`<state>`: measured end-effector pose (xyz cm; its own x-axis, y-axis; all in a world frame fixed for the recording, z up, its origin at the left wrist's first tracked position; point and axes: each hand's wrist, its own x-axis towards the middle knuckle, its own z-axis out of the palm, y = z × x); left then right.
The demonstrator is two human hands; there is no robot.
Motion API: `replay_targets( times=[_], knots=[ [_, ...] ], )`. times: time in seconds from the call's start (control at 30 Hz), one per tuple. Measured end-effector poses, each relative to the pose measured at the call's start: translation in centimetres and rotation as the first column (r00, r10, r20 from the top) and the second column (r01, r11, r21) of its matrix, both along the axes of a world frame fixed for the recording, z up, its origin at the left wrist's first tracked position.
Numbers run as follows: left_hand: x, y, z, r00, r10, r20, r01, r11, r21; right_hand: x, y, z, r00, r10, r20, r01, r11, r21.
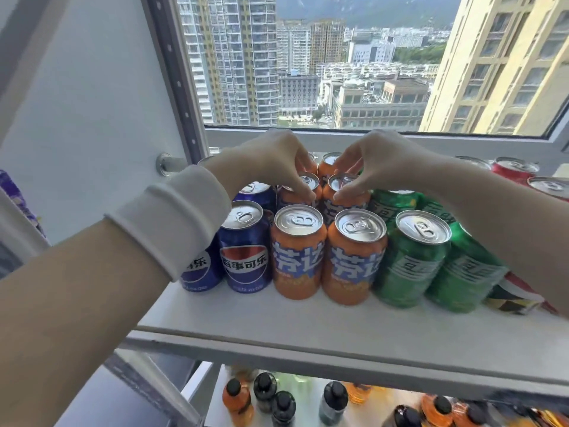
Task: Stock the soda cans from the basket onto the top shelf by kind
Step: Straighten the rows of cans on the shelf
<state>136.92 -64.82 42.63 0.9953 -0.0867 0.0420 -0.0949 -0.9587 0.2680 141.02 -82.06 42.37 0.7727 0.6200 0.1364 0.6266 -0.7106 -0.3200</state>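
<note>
On the white top shelf (277,322) cans stand in rows by kind: blue cans (244,251) on the left, orange cans (298,251) in the middle, green cans (412,260) right of them, red cans (514,171) at the far right. My left hand (271,161) grips the top of an orange can (300,188) in the second row. My right hand (378,161) grips the top of the neighbouring orange can (343,188). More orange cans stand behind those two. The basket is out of sight.
A window frame (369,137) runs right behind the shelf. A white side panel (92,118) with a metal peg (167,164) bounds the shelf on the left. Below, a lower shelf (215,396) holds several bottles with black caps.
</note>
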Motion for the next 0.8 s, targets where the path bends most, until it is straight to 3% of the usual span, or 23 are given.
replay_targets(
  times=[0.67, 0.8],
  knots=[
    [-0.4, 0.0, 1.0, 0.989, -0.064, -0.135, 0.068, 0.997, 0.029, -0.3, -1.0, 1.0, 0.99, 0.023, -0.141, -0.019, 0.999, 0.027],
    [1.9, 1.0, 1.5, 1.0, -0.03, -0.004, 0.03, 0.999, -0.032, 2.1, -0.3, 2.2, 0.995, -0.008, -0.097, 0.02, 0.991, 0.131]
  ],
)
